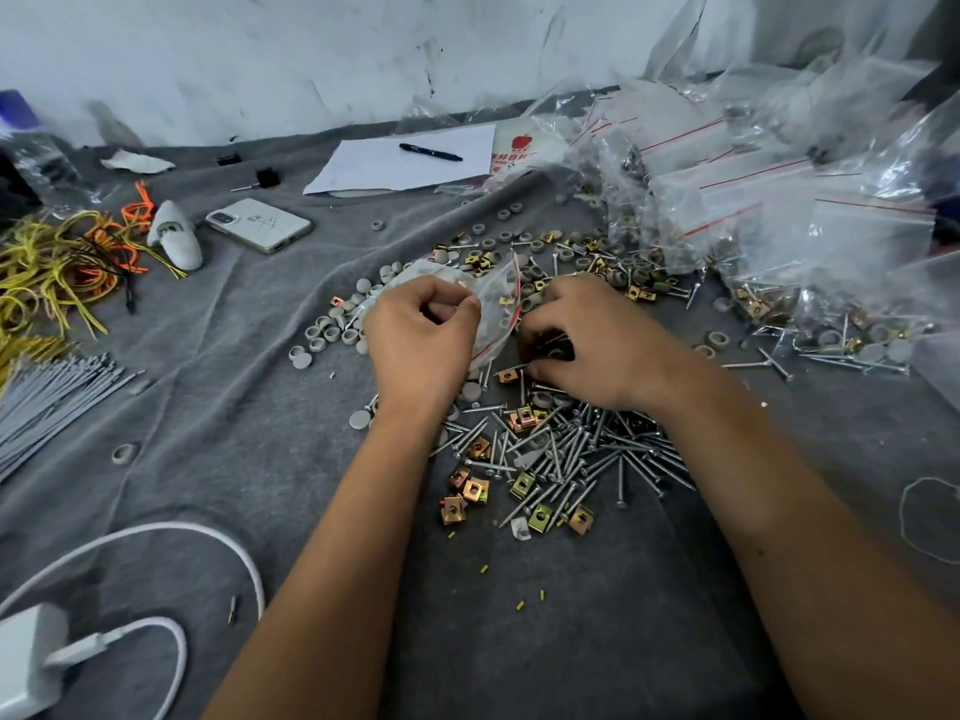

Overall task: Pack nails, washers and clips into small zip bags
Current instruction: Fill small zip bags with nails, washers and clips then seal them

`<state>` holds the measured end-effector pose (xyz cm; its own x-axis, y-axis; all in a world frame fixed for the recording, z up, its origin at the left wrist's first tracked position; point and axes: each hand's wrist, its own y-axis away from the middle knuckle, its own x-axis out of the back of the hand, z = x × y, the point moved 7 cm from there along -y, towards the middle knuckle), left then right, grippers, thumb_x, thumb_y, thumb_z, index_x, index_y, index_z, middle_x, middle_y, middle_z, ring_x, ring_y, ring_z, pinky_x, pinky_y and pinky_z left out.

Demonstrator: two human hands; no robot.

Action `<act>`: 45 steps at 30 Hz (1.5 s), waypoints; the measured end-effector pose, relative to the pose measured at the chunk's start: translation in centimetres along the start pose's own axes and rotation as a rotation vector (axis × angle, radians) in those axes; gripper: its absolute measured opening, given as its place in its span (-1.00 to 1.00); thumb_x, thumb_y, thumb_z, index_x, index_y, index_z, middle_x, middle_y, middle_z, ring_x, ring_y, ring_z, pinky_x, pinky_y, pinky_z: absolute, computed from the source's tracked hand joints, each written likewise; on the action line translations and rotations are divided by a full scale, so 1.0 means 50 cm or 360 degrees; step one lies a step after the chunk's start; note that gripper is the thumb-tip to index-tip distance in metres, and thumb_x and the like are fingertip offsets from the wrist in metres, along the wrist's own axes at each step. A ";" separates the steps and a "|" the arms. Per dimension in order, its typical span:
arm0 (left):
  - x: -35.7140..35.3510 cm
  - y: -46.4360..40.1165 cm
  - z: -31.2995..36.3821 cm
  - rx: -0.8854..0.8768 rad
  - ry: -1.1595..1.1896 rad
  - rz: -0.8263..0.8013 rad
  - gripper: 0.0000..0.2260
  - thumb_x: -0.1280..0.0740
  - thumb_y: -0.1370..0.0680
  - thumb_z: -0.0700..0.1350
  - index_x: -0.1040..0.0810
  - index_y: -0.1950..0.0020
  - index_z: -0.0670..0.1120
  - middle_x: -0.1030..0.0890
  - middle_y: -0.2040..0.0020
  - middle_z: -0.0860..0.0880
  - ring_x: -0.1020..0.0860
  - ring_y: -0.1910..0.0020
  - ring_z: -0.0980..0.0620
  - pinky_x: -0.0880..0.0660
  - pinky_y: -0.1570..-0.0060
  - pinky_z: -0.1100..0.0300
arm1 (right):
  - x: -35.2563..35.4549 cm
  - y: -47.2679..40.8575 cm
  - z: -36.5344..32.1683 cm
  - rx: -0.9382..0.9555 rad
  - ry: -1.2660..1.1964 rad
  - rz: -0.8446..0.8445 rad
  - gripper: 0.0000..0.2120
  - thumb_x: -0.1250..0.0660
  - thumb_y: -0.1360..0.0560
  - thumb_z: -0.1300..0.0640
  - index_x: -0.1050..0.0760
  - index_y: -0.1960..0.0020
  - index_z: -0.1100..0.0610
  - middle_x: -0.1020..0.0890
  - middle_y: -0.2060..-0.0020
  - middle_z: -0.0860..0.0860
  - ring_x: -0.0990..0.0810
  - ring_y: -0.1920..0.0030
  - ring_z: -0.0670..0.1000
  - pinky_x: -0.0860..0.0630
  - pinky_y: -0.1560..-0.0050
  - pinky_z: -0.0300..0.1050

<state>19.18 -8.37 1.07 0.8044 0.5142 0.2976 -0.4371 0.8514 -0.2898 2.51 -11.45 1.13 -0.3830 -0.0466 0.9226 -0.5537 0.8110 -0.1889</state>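
We saw two bare forearms reaching in from the bottom edge, with no sleeves in view. Our left hand (423, 337) and right hand (597, 340) wore no gloves, rings, watch or wristband.

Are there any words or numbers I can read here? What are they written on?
None can be read for sure.
White packet with a red apple picture, beside the paper: red printed characters, too blurred to read.
Phone back: dark scribbled marks, not legible.
Pen on the sheet of paper: no readable print; the paper looks blank.
Zip bags: only red stripes, no text.
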 end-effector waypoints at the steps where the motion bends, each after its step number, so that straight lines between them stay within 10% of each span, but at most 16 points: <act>1: 0.000 -0.001 -0.001 -0.0005 -0.0009 0.0004 -0.89 -0.47 -0.52 -0.24 -0.69 0.19 -0.08 -0.53 0.43 0.09 -0.45 0.46 0.19 -0.40 0.39 0.33 | 0.004 0.000 -0.001 0.0005 -0.0011 0.0044 -0.87 -0.53 -0.47 -0.03 -0.67 -0.02 -0.13 -0.47 0.05 -0.05 -0.44 -0.13 0.02 -0.47 -0.08 -0.03; 10: -0.009 0.003 0.004 -0.0050 -0.0051 -0.0046 -0.86 -0.47 -0.51 -0.28 -0.70 0.20 -0.08 -0.52 0.44 0.09 -0.40 0.53 0.25 -0.31 0.49 0.43 | 0.094 0.021 0.014 -0.0088 -0.0513 0.0841 -0.89 -0.47 -0.52 0.22 -0.71 -0.04 0.11 -0.73 0.11 -0.05 -0.66 0.13 -0.13 -0.57 0.02 -0.37; 29: -0.004 -0.006 -0.007 0.0046 0.0159 -0.0054 -0.88 -0.48 -0.52 -0.25 -0.70 0.19 -0.09 -0.44 0.47 0.11 -0.39 0.45 0.10 -0.35 0.38 0.26 | 0.090 0.023 -0.016 0.0095 -0.0465 0.0887 -0.91 -0.52 -0.49 0.12 -0.70 0.05 0.13 -0.66 0.18 -0.10 -0.58 0.20 -0.14 -0.50 0.10 -0.29; 38: 0.000 -0.006 -0.010 0.0064 0.0176 -0.0035 -0.90 -0.47 -0.53 -0.25 -0.70 0.17 -0.11 -0.43 0.45 0.07 -0.39 0.43 0.08 -0.33 0.35 0.27 | 0.004 0.004 0.008 -0.0135 0.0047 -0.0144 -0.74 -0.53 -0.42 -0.19 -0.66 0.02 -0.06 -0.46 0.01 -0.05 -0.31 -0.22 0.04 -0.38 -0.23 0.02; 45: 0.001 -0.007 -0.010 0.0070 0.0162 -0.0024 -0.92 -0.47 -0.52 -0.25 -0.70 0.17 -0.15 -0.45 0.47 0.11 -0.39 0.45 0.12 -0.33 0.38 0.28 | -0.003 0.000 -0.009 -0.0100 0.0056 -0.0197 -0.89 -0.47 -0.53 -0.04 -0.55 0.06 -0.07 -0.50 -0.03 -0.07 -0.34 -0.22 0.03 -0.36 -0.29 0.10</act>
<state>19.56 -8.70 0.76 0.8468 0.4899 0.2073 -0.4398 0.8640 -0.2453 2.90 -11.19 1.15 -0.2878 -0.1285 0.9490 -0.5474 0.8352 -0.0529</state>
